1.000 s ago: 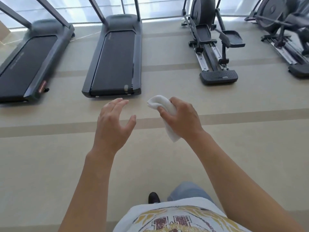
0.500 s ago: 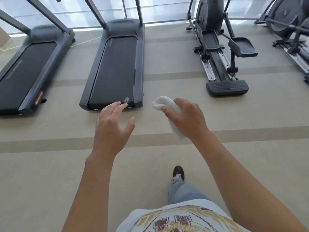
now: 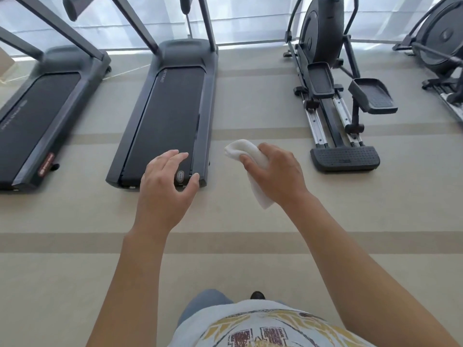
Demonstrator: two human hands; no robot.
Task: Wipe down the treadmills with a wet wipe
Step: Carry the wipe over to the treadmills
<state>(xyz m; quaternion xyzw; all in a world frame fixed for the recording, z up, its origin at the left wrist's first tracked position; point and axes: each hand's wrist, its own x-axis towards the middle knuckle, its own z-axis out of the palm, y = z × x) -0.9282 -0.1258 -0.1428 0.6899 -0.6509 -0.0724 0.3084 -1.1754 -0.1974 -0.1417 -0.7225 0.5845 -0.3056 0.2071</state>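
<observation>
Right hand [image 3: 275,174] grips wet wipe [image 3: 241,151], ends protruding; left hand [image 3: 165,194] spread empty.

The wipe [image 3: 250,156] is seen as soft white cloth, creased. The middle treadmill [image 3: 170,113] is finished in matt dark plastic, with a finely textured belt. Bright metal rails are shown on the elliptical trainer [image 3: 335,116]. The floor [image 3: 75,271] appears smooth and matt, possibly vinyl.

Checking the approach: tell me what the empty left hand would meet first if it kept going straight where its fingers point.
Probably the rear end of the middle treadmill; the left hand is apparently short of it.
</observation>
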